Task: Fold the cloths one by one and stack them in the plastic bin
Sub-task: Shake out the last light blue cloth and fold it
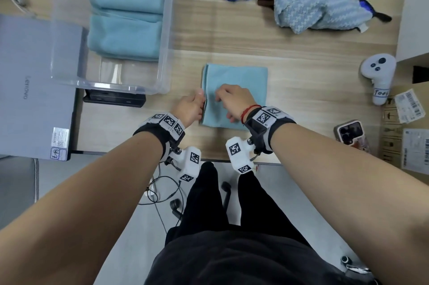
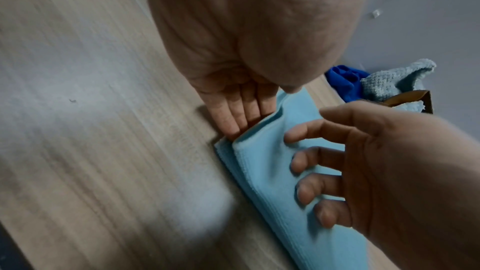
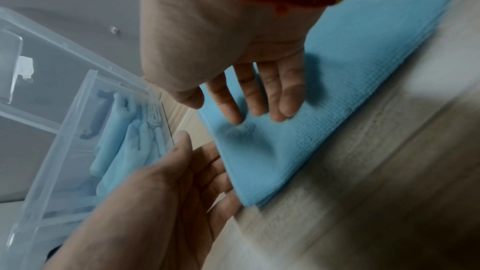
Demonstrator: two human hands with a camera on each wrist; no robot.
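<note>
A folded light-blue cloth point(image 1: 241, 90) is laid flat near the tabletop's front edge. Its left edge is met by the left hand point(image 1: 190, 108), fingers straight and apparently slid beneath. The right hand point(image 1: 234, 101) is rested on top, fingers relaxed, nothing grasped.

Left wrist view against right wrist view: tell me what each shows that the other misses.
Only the left wrist view shows the dark blue cloth and knitted pale cloth heaped beyond. Only the right wrist view shows the plastic bin with folded cloths inside. Both show the folded light blue cloth, left hand at its edge, right hand on top.
</note>
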